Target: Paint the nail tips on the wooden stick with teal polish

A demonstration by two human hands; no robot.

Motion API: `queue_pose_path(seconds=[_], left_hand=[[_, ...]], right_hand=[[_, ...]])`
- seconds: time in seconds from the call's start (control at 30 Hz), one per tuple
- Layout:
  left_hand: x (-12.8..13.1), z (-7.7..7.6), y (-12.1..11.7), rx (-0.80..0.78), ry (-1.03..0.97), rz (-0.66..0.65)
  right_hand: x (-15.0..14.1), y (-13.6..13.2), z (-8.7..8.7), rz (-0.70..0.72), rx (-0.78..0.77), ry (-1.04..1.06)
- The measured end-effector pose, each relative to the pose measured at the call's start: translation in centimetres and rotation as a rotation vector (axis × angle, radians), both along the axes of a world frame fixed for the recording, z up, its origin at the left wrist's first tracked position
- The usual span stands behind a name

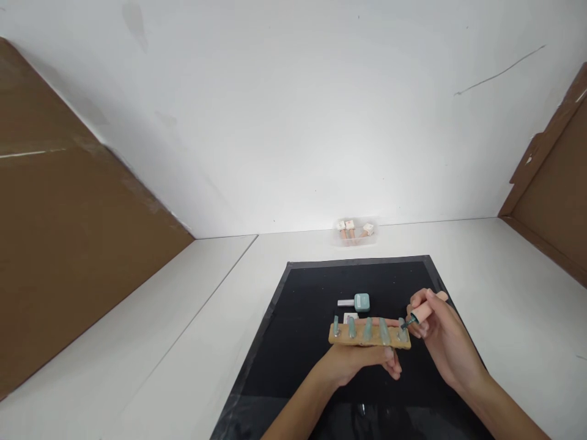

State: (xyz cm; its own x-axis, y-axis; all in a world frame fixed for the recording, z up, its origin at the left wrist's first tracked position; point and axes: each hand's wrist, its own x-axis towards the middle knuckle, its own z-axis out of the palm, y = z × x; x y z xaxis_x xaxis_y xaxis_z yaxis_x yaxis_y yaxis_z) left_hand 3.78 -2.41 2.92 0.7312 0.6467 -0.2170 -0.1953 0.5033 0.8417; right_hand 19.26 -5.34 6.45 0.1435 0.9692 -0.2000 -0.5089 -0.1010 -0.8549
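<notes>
My left hand (353, 362) grips a narrow wooden nail stand (360, 335) from below, its fingers partly hidden under the board. Several pale green false nails (368, 329) stand upright in a row along it. Between the fingers of my right hand (443, 336) is a nail polish brush with a pink handle (422, 312). Its dark, wet-looking bristles (407, 323) are at the rightmost nail (402, 330), seemingly touching it. Just behind the stand lies a teal polish bottle (362, 302) with a light cap (345, 303). A white square-based piece (351, 317) shows partly behind the stand.
A black mat (316, 293) with taped edges covers part of the white table (220, 342). Against the white wall stands a clear plastic box (355, 238) holding pink-handled pieces with white squares. Brown cardboard panels rise at the left (82, 220) and right (557, 189).
</notes>
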Motion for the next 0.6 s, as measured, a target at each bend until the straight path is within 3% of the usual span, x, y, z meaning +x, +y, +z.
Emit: queue_pose_path(seconds=[0.6], left_hand=[[0.04,0.09,-0.21,0.094,-0.001,0.007]], right_hand=[[0.15,0.10,-0.06,-0.003,-0.001,0.037]])
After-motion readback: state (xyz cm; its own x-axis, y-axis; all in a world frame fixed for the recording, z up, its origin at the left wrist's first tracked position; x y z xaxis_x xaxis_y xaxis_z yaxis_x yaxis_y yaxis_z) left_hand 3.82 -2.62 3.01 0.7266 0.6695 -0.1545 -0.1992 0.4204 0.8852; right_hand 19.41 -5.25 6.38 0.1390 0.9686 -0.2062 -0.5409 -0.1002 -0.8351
